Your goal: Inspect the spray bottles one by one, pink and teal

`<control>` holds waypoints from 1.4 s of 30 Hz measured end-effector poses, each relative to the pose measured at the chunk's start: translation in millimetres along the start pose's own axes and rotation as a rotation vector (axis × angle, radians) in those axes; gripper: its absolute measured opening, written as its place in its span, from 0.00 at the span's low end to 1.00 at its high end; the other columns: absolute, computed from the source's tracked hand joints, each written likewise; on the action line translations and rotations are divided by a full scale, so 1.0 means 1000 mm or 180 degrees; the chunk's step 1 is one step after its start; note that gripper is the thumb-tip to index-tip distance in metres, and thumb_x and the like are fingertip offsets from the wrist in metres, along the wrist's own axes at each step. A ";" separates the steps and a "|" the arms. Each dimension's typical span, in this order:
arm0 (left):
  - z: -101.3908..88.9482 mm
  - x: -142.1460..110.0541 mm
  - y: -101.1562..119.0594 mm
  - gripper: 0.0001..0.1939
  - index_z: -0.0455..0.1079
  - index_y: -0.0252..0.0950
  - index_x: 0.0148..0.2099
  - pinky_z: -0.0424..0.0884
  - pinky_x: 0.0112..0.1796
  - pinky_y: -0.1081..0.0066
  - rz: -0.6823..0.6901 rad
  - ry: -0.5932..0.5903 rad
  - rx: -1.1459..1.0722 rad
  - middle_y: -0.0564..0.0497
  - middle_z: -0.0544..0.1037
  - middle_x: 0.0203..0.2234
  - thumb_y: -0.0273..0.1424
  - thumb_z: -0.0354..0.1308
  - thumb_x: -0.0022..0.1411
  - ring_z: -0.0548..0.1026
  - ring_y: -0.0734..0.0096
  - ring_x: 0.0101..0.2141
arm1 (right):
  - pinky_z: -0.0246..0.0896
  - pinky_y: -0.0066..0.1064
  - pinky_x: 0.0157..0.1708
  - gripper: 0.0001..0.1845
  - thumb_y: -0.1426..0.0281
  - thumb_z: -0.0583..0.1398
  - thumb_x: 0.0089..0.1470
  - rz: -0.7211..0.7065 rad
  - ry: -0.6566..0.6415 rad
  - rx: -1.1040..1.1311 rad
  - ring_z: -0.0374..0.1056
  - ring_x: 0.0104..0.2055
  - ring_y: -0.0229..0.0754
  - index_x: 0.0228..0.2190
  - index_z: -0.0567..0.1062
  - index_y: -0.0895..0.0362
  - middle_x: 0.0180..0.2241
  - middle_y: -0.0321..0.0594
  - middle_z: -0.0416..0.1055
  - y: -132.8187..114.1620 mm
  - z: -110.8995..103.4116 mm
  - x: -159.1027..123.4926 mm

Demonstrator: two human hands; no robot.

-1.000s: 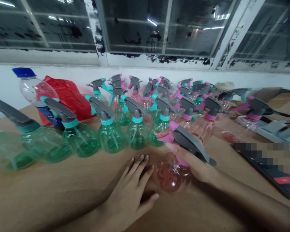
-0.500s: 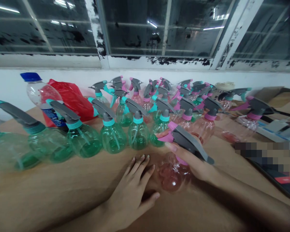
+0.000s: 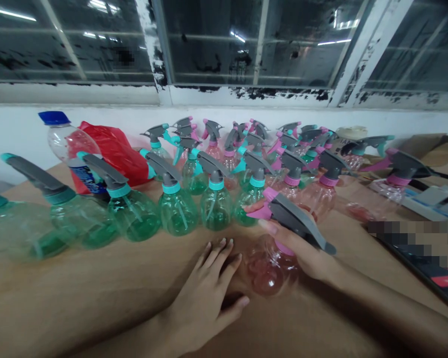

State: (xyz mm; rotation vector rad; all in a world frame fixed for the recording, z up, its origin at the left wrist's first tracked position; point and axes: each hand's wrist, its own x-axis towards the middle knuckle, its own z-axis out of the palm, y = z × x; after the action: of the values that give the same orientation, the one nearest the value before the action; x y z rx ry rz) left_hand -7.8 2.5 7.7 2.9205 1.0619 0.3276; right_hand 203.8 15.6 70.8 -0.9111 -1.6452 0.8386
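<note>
My right hand [image 3: 309, 248] is closed around the neck of a pink spray bottle [image 3: 267, 268], which has a grey head and a pink nozzle and trigger. The bottle tilts over the table, its clear round body toward me. My left hand [image 3: 209, 288] lies flat on the wood just left of that bottle, fingers spread and holding nothing. Beyond both hands stands a row of green spray bottles [image 3: 178, 211] with turquoise collars. Pink spray bottles [image 3: 319, 196] continue the row to the right.
More spray bottles [image 3: 212, 144] crowd together by the wall. A blue-capped plastic bottle [image 3: 72, 144] and a red plastic bag [image 3: 115, 154] stand at the back left. On the right are a phone [image 3: 425, 263], a white power strip [image 3: 429, 201] and cardboard [image 3: 429, 149].
The whole view has shifted slightly, so everything appears a little farther right. Both hands keep the same pose, the right one still on the pink spray bottle.
</note>
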 end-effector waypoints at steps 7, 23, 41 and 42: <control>0.001 0.000 -0.001 0.31 0.58 0.31 0.62 0.57 0.55 0.48 0.0038 0.0039 0.0066 0.38 0.56 0.62 0.45 0.53 0.65 0.53 0.50 0.61 | 0.65 0.33 0.33 0.10 0.59 0.58 0.56 -0.0184 0.0158 -0.0279 0.69 0.31 0.41 0.34 0.73 0.51 0.28 0.34 0.71 0.000 -0.001 0.000; 0.001 0.001 -0.001 0.30 0.59 0.32 0.61 0.55 0.57 0.49 0.0024 0.0124 0.0024 0.39 0.58 0.61 0.46 0.53 0.64 0.55 0.52 0.61 | 0.63 0.37 0.45 0.12 0.61 0.58 0.56 0.0190 -0.0012 -0.0008 0.69 0.41 0.43 0.42 0.71 0.49 0.39 0.36 0.71 0.003 0.000 -0.001; 0.003 0.000 -0.001 0.29 0.58 0.33 0.62 0.55 0.57 0.50 0.0033 0.0120 0.0085 0.40 0.58 0.62 0.45 0.53 0.64 0.54 0.53 0.61 | 0.65 0.34 0.42 0.11 0.63 0.59 0.57 0.0043 0.0044 -0.0154 0.69 0.37 0.41 0.42 0.72 0.48 0.38 0.35 0.73 0.004 -0.002 -0.002; 0.003 0.000 -0.001 0.29 0.58 0.33 0.62 0.55 0.57 0.50 0.0025 0.0115 0.0071 0.40 0.57 0.62 0.44 0.53 0.65 0.54 0.53 0.61 | 0.65 0.34 0.42 0.11 0.63 0.59 0.57 0.0012 0.0044 -0.0155 0.70 0.38 0.41 0.42 0.73 0.48 0.39 0.35 0.73 0.006 -0.002 -0.003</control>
State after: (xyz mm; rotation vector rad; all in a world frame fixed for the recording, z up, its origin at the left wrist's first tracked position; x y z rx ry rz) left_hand -8.0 3.3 4.9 2.9501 1.0656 0.3726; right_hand 207.5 16.2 64.3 -0.9522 -1.6585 0.7963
